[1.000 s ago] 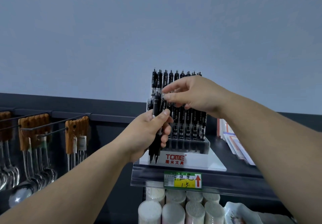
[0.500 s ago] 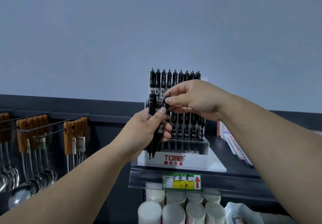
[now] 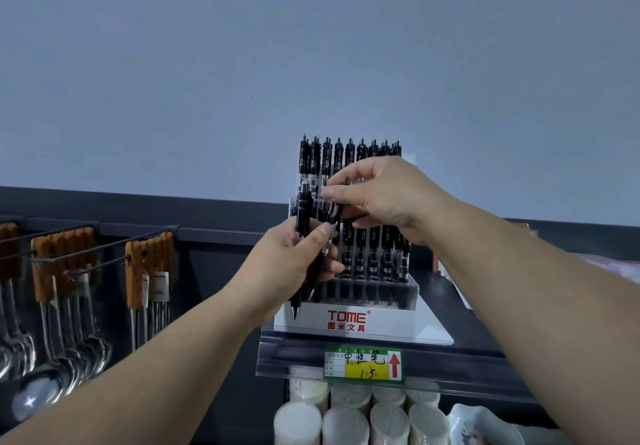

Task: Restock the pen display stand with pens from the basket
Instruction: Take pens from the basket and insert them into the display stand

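My left hand (image 3: 289, 264) grips a bunch of pens (image 3: 304, 211), tips down, just before the stand's (image 3: 381, 320) left edge. My right hand (image 3: 379, 199) pinches one tilted pen (image 3: 335, 215) near its top, its lower end by my left thumb. The stand sits at the shelf's (image 3: 298, 358) near edge, with bare wall above it. Spoons (image 3: 79, 340) hang well left.

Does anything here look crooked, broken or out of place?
Nothing looks spilled or broken. The only thing askew is one pen, tilted across the upright rows in the stand because the right hand pinches its top; the left hand grips a bundle of others.
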